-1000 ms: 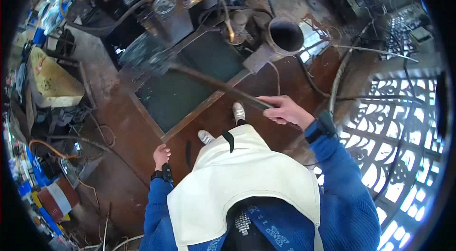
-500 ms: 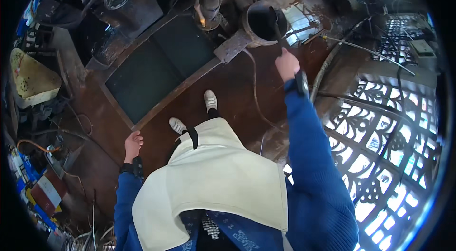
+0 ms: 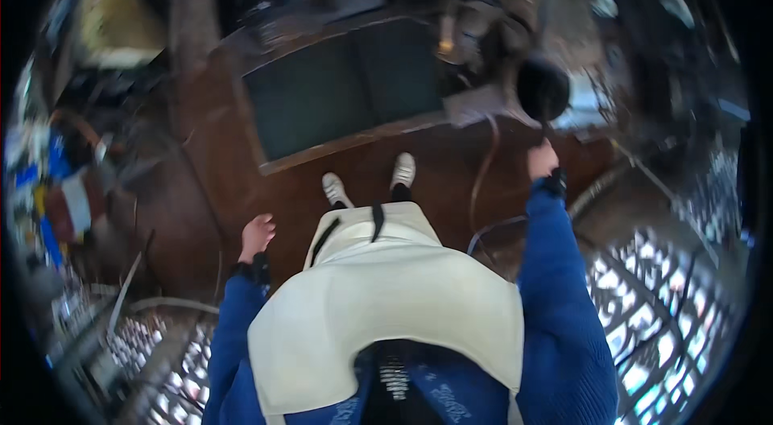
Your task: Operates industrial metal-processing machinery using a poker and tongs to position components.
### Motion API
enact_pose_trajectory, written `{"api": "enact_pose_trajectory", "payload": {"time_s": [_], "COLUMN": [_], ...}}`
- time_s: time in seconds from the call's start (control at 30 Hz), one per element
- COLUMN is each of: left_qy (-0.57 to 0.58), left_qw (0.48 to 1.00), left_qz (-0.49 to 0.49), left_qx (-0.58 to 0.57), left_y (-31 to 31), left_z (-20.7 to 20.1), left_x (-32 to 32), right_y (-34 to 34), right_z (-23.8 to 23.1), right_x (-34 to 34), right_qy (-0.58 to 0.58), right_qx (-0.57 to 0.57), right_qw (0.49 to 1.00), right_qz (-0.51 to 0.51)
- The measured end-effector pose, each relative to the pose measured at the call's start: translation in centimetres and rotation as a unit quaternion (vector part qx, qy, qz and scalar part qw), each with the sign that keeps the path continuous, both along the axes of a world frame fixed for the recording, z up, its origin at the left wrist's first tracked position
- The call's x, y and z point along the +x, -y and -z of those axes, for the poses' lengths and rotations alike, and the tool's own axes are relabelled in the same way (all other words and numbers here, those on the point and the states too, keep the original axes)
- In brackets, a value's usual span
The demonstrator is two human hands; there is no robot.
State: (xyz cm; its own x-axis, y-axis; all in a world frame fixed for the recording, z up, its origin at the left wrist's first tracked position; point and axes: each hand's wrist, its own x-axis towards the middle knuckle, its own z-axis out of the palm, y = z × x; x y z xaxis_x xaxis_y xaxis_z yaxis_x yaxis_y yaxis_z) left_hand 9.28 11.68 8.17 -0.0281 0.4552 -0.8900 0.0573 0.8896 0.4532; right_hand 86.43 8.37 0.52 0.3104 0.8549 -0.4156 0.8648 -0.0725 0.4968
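My right hand (image 3: pixel 543 159) is out in front on the right, closed around the thin dark handle of a long tool (image 3: pixel 545 135). The handle points away from me to a round, dark-mouthed metal vessel (image 3: pixel 544 89); motion blur and the dark inside hide the tool's far end. On the left, my left hand (image 3: pixel 258 236) hangs in the air beside the apron, its fingers loosely bent and apart, with nothing seen in it. A cream apron (image 3: pixel 386 288) covers my front over blue sleeves.
Ahead, a dark rectangular panel or pit (image 3: pixel 338 91) with a raised frame lies in the brown floor (image 3: pixel 403 143). A hose (image 3: pixel 483 175) runs over the floor near my right arm. Patterned openwork (image 3: pixel 652 304) lets in light at right. Clutter, with a yellowish triangular piece (image 3: pixel 117 18), fills the left.
The whole view has turned and blurred, so the framed panel lies more level and further right. My right hand keeps the tool at the vessel; my left hand stays beside the apron.
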Motion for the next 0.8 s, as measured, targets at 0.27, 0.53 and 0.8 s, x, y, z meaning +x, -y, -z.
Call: {"api": "enact_pose_trajectory", "payload": {"time_s": [0.27, 0.53, 0.8], "left_qy": [-0.210, -0.166, -0.028], "left_qw": [0.969, 0.985, 0.987], "left_qz": [0.101, 0.031, -0.156], "left_qx": [0.085, 0.015, -0.011], "left_y": [1.5, 4.8, 7.1], "left_z": [-2.9, 0.1, 3.4], "left_x": [-3.4, -20.2, -49.0], "right_y": [-6.6, -5.9, -12.2], "right_z": [-6.0, -14.0, -11.3], "right_x": [-8.4, -34.7, -50.6], "right_qy": [-0.523, -0.563, -0.634], "right_qx": [0.351, 0.462, 0.404], "right_qw": [0.470, 0.301, 0.185], "right_qz": [0.618, 0.616, 0.633]}}
